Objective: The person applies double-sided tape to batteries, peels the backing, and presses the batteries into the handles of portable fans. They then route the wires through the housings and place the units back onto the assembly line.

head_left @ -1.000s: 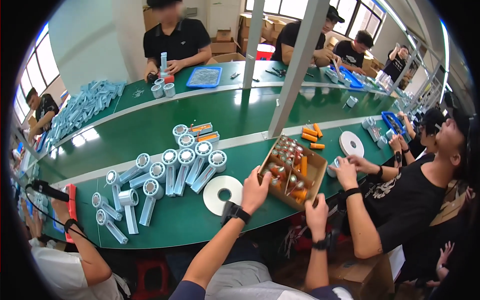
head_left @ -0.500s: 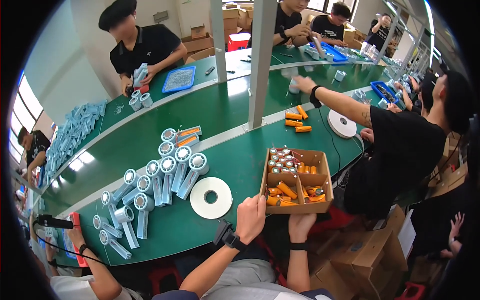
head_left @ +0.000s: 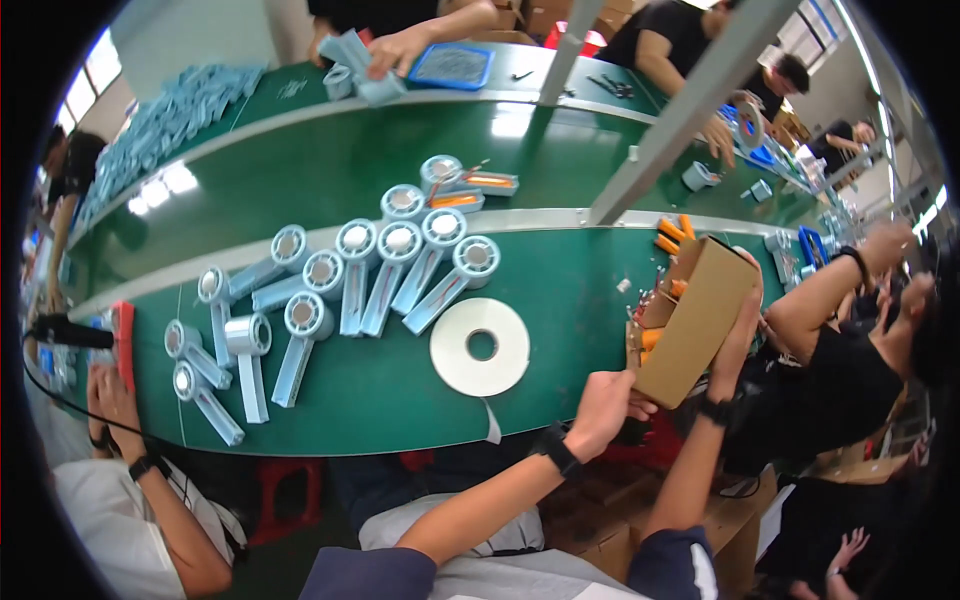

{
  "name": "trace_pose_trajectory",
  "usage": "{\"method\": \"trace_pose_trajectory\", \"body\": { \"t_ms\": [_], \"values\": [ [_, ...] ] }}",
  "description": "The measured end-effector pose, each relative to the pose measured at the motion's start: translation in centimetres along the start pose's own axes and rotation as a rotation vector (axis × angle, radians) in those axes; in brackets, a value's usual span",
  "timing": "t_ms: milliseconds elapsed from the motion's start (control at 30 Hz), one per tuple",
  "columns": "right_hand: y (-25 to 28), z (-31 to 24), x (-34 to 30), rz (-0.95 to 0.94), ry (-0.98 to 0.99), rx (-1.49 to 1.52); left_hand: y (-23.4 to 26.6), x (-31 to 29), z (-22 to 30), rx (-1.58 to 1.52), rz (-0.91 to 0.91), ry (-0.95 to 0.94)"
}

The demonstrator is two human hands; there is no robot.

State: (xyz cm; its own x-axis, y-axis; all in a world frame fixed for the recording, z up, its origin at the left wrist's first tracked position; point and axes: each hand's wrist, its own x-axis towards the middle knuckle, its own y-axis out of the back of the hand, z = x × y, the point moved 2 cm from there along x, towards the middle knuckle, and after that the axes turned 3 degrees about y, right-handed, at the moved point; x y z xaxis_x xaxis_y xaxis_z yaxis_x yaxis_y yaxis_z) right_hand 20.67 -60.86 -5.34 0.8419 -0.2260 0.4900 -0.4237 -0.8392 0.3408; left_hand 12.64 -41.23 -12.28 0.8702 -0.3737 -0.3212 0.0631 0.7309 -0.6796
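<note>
A divided cardboard box (head_left: 708, 325) is tipped steeply to the left over the right part of the green bench. Orange cylindrical batteries (head_left: 651, 339) show at its open side, though most of the contents are hidden. My left hand (head_left: 606, 408) grips the box's lower left corner. Wrapped around the right side is my right hand (head_left: 740, 335). Left of the box lies a wide roll of white tape (head_left: 450, 350), its loose end hanging over the bench edge. Several light-blue handheld fan housings (head_left: 398, 243) lie further left.
Loose orange batteries (head_left: 672, 236) lie beyond the box, near a slanting metal post (head_left: 690, 115). A raised rail (head_left: 540, 218) borders the green bench (head_left: 560, 290). Co-workers sit across and on both sides; one person's hands (head_left: 118, 405) are at the far left.
The box has gone from nearly level to steeply tipped, moving right. My right hand has come from beneath it to its right side. My view has shifted too.
</note>
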Motion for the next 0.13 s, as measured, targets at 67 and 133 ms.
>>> {"method": "trace_pose_trajectory", "body": {
  "t_ms": [67,133],
  "values": [
    [-4.0,-3.2,3.9,-0.242,0.081,-0.175,-0.7,0.0,-0.1,-0.37,-0.07,0.217],
    [-6.4,-2.4,2.6,-0.441,0.088,-0.286,-0.7,1.0,0.7,-0.448,-0.03,0.122]
  ]
}}
